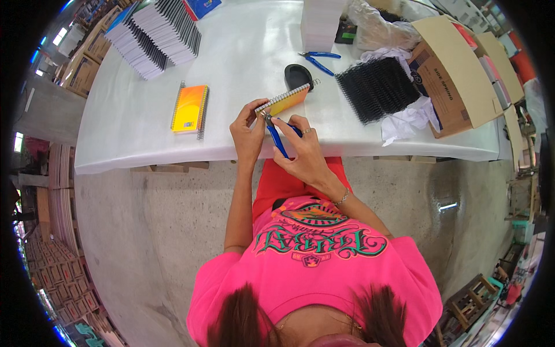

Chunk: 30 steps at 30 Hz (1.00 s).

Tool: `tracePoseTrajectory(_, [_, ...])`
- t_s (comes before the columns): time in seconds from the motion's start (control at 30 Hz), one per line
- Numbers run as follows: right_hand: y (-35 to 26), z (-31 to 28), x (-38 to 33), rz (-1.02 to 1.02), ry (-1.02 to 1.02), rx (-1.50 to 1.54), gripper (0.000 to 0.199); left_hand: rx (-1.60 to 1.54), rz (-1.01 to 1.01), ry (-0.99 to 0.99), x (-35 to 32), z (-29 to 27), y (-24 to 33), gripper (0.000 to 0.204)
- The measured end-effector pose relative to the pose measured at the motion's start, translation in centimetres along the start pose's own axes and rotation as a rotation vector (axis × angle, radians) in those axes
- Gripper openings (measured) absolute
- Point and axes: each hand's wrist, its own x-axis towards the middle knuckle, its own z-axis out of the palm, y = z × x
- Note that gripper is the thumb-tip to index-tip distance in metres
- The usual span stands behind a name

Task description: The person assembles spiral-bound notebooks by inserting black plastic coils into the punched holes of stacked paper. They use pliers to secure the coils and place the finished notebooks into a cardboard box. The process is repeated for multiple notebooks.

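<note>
Two hands: left hand (248, 132) pinches the near end of an orange spiral notebook (293, 100); right hand (305, 151) is wrapped around blue-handled pliers (277, 139), tips at the coil's near end.
Held notebook: tilted, at twelve o'clock from the pink shirt (324, 277).
Second notebook (189, 109): nine o'clock from it, lying flat.
Spare pliers (319, 62): one o'clock.
Black coils (377, 89): three o'clock, beside a carton (442, 89).
Notebook stacks (156, 37): ten o'clock.

You wear a hot-pink short-sleeved T-shirt (312, 283) with an oval emblem (315, 215) and curling teal lettering (370, 246), red bottoms (267, 188), a linked bracelet (342, 197) and a ring (307, 130) on your right hand (303, 153)
</note>
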Motion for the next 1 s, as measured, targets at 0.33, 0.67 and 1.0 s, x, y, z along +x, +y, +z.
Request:
tracePoseTrajectory(0.33, [-0.30, 0.49, 0.20, -0.047, 0.016, -0.012, 0.063, -0.046, 0.017, 0.039, -0.10, -0.07, -0.26, 0.031])
tracePoseTrajectory(0.67, [-0.24, 0.42, 0.36, -0.064, 0.002, 0.034, 0.060, -0.067, -0.026, 0.019, -0.41, -0.15, 0.22, 0.029])
tracePoseTrajectory(1.0, [0.08, 0.62, 0.16, -0.053, -0.032, 0.058, 0.060, -0.038, -0.038, 0.014, -0.50, -0.25, 0.33, 0.037])
